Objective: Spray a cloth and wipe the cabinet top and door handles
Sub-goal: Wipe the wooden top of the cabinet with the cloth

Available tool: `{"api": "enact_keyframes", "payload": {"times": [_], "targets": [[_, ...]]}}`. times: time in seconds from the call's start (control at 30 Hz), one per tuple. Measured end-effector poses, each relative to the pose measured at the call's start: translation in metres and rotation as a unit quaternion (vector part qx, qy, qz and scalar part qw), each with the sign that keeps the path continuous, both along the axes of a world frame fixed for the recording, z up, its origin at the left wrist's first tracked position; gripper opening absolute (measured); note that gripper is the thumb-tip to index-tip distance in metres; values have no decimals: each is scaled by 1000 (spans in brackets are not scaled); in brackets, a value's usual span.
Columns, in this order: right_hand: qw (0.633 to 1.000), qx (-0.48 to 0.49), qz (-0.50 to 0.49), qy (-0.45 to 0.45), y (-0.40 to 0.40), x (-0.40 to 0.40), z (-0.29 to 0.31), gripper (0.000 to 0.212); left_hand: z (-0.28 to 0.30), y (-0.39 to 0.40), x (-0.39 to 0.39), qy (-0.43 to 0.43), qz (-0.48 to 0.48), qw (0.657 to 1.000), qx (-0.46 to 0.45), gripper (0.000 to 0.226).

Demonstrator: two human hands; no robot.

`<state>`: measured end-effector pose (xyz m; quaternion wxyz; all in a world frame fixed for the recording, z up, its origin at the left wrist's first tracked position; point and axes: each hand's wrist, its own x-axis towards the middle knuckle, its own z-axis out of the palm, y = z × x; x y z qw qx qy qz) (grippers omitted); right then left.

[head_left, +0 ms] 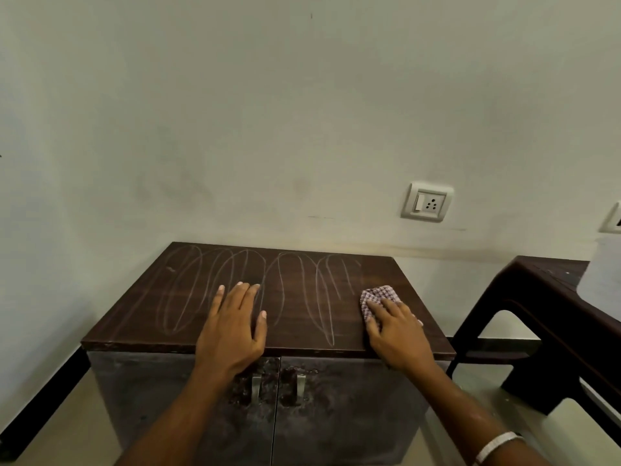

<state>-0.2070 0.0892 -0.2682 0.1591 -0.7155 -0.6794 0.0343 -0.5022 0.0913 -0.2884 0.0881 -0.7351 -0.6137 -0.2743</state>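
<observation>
while the left hand [232, 326] rests flat, the right hand [396, 331] presses the cloth [378, 297] under straight fingers.

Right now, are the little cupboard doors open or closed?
Closed. Both cabinet doors sit flat and level, meeting along one thin line in the middle, with the two handles side by side.

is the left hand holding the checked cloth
No, the left hand lies flat and bare on the dark brown wooden cabinet top, while the right hand presses the pink-and-white checked cloth.
</observation>
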Motion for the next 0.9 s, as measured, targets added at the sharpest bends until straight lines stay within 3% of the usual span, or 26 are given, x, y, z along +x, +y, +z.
{"api": "enact_keyframes", "payload": {"times": [0.13,0.4,0.67,0.9], "targets": [[1000,-22,-17,0,16,-10,2,53,-1,2,-5,11,4,1000,5,63],[998,-14,61,6,20,-36,-3,52,1,-1,-3,0,9,1000,10,63],[999,-37,-13,-5,44,-8,2,53,-1,0,-2,3,13,1000,14,62],[998,-18,66,3,59,-49,0,53,0,1,-2,-2,12,1000,11,61]]}}
